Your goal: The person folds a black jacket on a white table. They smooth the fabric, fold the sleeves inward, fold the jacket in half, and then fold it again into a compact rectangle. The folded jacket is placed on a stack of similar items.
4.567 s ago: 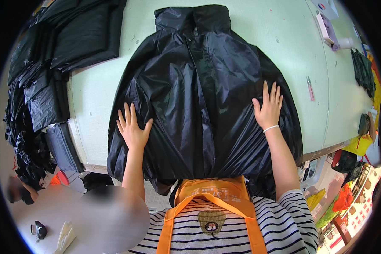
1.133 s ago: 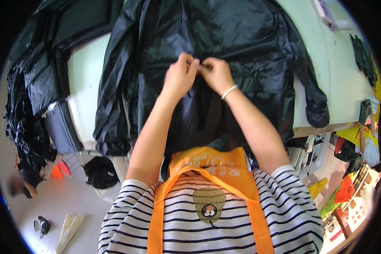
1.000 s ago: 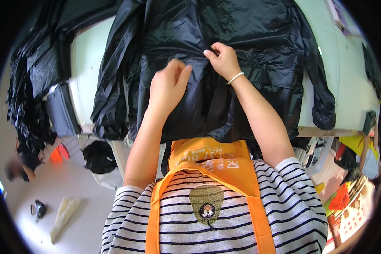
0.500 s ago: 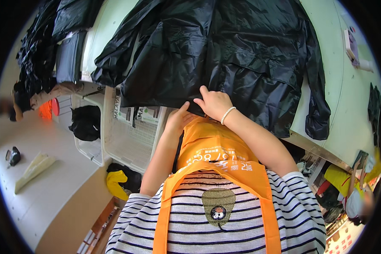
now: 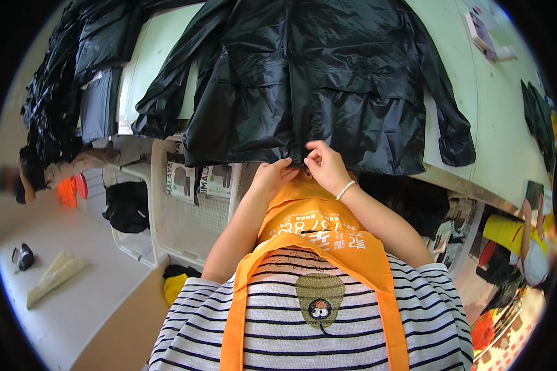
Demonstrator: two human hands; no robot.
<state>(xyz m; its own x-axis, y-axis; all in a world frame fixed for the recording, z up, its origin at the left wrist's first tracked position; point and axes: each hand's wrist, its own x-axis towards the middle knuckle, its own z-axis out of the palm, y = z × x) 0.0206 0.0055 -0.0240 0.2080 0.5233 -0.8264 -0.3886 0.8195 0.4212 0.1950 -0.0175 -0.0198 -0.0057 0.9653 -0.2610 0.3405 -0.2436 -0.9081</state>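
Note:
A shiny black jacket (image 5: 353, 68) lies spread over the pale table, its front placket running down the middle and its sleeves out to both sides. Its bottom edge hangs at the table's near side, right before me. My left hand (image 5: 271, 179) pinches the hem just left of the placket, thumb on top. Close beside it, my right hand (image 5: 327, 166) is closed on the hem at the placket's lower end, fingers bent. The fingertips of both hands are partly hidden by the cloth and each other.
Below the table at left are a white plastic basket (image 5: 195, 226) with printed packages and a black bundle (image 5: 127, 206). More black garments (image 5: 108, 43) are piled at the far left. A purple-and-white object (image 5: 480, 32) lies on the table's right. Another person's arm (image 5: 526, 232) shows at right.
My right hand has drawn back from lying on the jacket's front to gripping the hem near my left hand. The view has shifted, and the hem's right part hangs straighter.

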